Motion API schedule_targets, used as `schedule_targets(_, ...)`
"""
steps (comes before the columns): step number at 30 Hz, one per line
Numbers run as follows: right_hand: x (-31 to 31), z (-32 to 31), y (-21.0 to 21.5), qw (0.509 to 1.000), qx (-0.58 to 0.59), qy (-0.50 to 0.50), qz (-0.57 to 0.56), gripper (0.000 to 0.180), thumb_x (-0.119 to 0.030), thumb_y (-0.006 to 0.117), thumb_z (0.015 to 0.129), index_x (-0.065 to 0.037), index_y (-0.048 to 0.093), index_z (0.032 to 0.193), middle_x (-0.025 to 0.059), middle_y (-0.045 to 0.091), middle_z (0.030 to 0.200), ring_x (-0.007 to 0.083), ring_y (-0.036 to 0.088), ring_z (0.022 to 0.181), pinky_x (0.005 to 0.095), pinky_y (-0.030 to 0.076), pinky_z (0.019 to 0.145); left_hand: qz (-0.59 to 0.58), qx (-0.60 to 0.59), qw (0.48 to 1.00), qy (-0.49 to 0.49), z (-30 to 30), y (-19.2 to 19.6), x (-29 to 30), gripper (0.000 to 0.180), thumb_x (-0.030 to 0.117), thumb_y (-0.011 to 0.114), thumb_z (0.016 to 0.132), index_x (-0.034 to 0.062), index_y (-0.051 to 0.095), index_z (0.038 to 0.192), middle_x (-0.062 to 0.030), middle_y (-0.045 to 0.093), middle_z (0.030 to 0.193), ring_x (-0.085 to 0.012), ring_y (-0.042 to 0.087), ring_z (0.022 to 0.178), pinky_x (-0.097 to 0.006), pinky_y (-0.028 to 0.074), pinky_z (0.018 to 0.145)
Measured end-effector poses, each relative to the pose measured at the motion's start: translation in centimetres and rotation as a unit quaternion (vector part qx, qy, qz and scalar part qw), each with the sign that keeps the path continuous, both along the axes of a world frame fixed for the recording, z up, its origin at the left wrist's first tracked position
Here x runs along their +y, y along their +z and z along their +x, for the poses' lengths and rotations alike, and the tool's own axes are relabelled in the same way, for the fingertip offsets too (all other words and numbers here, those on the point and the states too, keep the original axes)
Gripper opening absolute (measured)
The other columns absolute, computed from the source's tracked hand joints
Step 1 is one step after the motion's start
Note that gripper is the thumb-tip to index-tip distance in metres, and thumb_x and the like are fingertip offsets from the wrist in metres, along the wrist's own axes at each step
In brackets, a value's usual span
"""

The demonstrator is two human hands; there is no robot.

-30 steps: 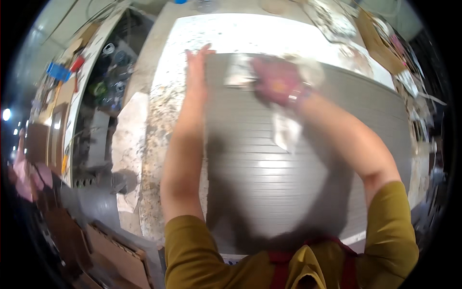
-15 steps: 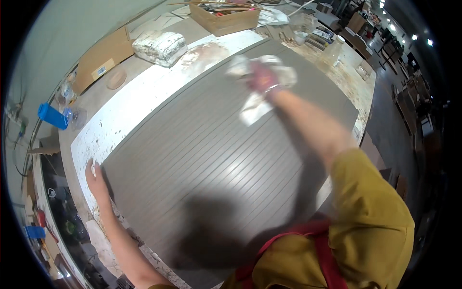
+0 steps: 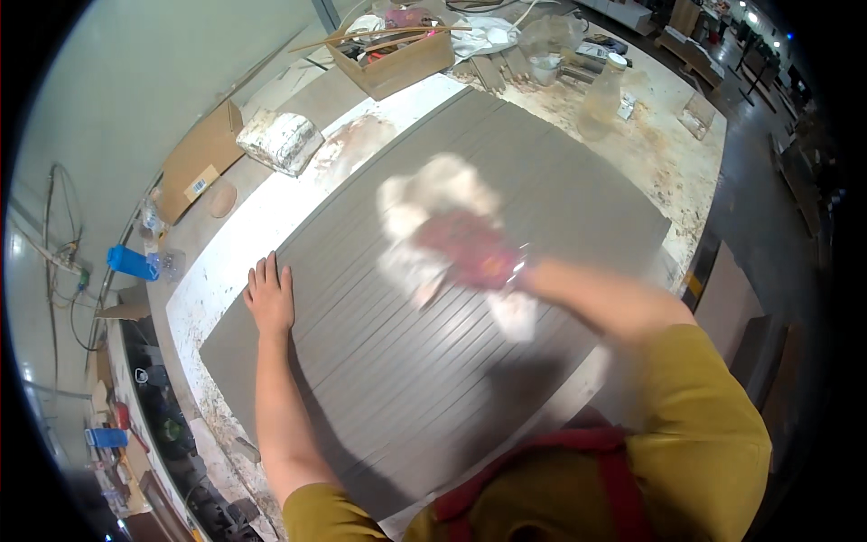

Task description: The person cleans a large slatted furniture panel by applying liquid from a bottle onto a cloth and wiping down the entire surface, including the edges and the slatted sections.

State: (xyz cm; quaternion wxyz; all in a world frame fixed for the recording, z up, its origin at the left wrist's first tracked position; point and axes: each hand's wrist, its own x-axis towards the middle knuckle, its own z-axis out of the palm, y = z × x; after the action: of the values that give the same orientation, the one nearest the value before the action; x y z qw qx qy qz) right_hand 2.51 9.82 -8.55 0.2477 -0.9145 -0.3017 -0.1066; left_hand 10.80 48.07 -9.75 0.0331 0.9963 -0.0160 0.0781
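A large grey grooved panel [image 3: 361, 361] lies flat on the worktable. On its far left edge rests my bare left hand [image 3: 273, 294], fingers stretched out and holding nothing. My right hand [image 3: 465, 250], in a dark red glove, is closed on a crumpled white cloth [image 3: 447, 181] and presses it against the middle of the panel. Motion blurs the glove and the cloth, and part of the cloth hangs out below the wrist.
Behind the panel stand a cardboard box of tools [image 3: 397, 72] and a white wrapped block [image 3: 280, 142]. A clear bottle [image 3: 603, 99] is at the back right. Far left are a folded cardboard piece [image 3: 194, 167] and a blue container [image 3: 133, 262].
My right hand has swept the cloth from the panel's far part nearer and to the left. My left hand has moved from the left corner farther along the edge and now lies flat.
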Motion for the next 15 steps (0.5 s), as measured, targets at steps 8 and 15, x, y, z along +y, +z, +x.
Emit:
schedule_targets(8, -23.8, -1.3, 4.5, 0.664, 0.347, -0.114, 0.653, 0.059, -0.040, 0.061, 0.090, -0.002, 0.046, 0.133, 0.0104, 0.060, 0.120, 0.0209, 0.059, 0.109, 0.0347, 0.046, 0.097, 0.155, -0.112, 0.981, 0.016, -1.1, 2.5, -9.8, 0.044, 0.029, 0.049, 0.094, 0.0132, 0.047, 0.134, -0.0138, 0.043, 0.142, -0.0327, 0.035, 0.134, -0.055, 0.029, 0.106)
schedule_targets(15, -32.3, -2.4, -0.8, 0.664, 0.292, -0.054, 0.686, 0.037, -0.029, 0.047, 0.096, -0.002, 0.056, 0.119, 0.0136, 0.062, 0.115, 0.0236, 0.062, 0.100, 0.0351, 0.051, 0.090, -0.635, 0.207, 0.710, -0.223, -5.7, 9.3, -45.6, 0.047, 0.030, 0.057, 0.093, 0.0034, 0.050, 0.132, -0.0150, 0.061, 0.119, -0.0232, 0.057, 0.109, -0.036, 0.047, 0.090)
